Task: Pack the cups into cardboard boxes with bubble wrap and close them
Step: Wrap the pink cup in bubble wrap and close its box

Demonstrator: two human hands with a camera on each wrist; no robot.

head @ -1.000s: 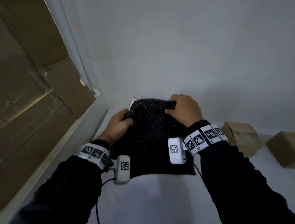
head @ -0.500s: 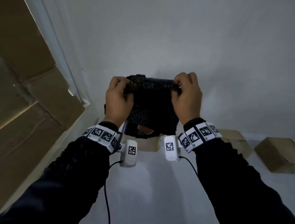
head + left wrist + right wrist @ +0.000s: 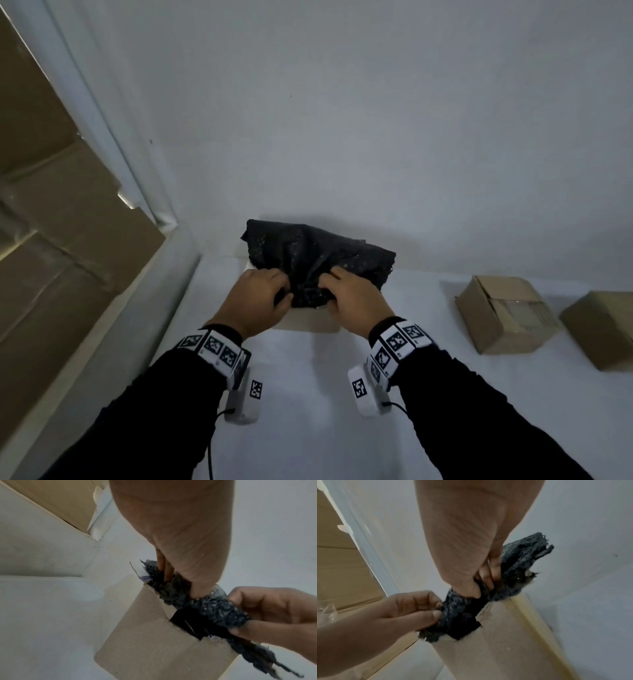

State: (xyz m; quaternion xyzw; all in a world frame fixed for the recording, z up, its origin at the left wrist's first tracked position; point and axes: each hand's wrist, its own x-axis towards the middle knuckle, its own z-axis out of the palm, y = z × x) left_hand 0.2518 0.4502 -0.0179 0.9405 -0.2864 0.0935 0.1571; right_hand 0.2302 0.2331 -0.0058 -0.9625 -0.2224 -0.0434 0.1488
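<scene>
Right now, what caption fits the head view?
Both hands stuff black bubble wrap into a cardboard box.

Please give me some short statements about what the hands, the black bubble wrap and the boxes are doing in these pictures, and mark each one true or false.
1. Both hands grip the black bubble wrap. True: the left hand and the right hand both pinch it.
2. The wrap lies flat on the table. False: it is bunched at the open top of the cardboard box.
3. Two other cardboard boxes sit to the person's right. True.
4. The left hand is empty and its fingers are straight. False: its fingers are curled on the wrap.
5. The box under the hands is already closed. False: its top is open.
</scene>
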